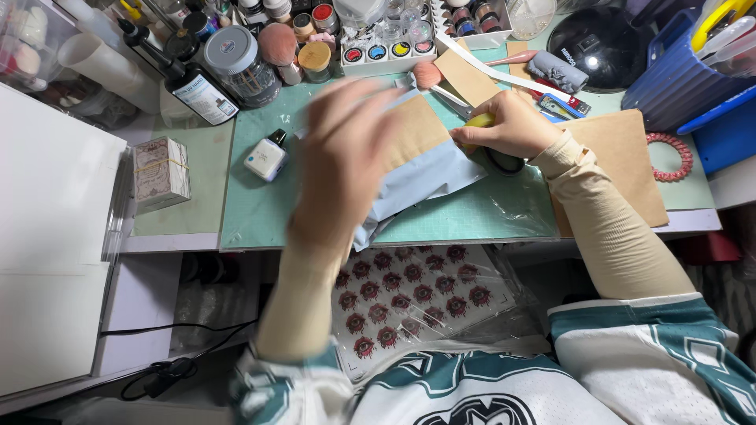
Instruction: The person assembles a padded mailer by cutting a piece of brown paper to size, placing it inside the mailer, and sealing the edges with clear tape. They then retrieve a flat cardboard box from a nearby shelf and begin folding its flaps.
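Two hands work over a pale blue sheet (425,185) lying on the green cutting mat (260,212), with a brown paper piece (413,126) on top of it. The right hand (508,126) rests at the sheet's far right edge, fingers clenched around a yellow-green object (480,120) that sits on a dark tape roll (504,163). The left hand (342,161) hovers above the sheet's left part; it is smeared by motion, the fingers look spread, and I cannot tell whether they grip anything. Judging from this, the wrapping or folding of the sheet is under way, and the next move calls for pressing the paper flat while the right hand steadies it. Just left sits a small white bottle (265,156), farther left a banded box (160,173). Below the surface's edge lies a plastic sheet of red stickers (413,295).
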### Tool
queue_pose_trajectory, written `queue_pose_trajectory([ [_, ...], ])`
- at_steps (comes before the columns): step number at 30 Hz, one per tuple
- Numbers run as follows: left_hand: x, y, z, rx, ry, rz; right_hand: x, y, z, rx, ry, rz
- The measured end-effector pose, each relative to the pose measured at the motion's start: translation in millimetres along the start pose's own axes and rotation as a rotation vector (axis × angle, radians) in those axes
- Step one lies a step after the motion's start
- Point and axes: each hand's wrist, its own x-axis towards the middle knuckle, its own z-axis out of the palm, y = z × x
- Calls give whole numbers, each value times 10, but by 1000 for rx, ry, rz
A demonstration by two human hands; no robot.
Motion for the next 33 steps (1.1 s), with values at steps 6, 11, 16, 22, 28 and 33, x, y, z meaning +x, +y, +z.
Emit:
queue_pose_trajectory([
  [6, 882, -661, 1254, -481, -945, -27, -52, 5, -144, 134, -76, 98],
  [11, 762, -885, 1314, -697, -938, -5, -93, 10, -242, 128, 156, -226],
  [16, 685, -817, 1273, -522, -919, -22, -219, 23, -276, 303, 288, -291],
  [22, 598, -740, 1283, -395, -779, -175, -677, 91, -190, -482, 345, -123],
  [28, 577, -830, 1434, -413, -576, -107, -615, 180, 113, -844, 325, -228],
  [33, 583, -973, 1507, -622, -578, -213, -409, 279, 135, -1010, 215, -119],
])
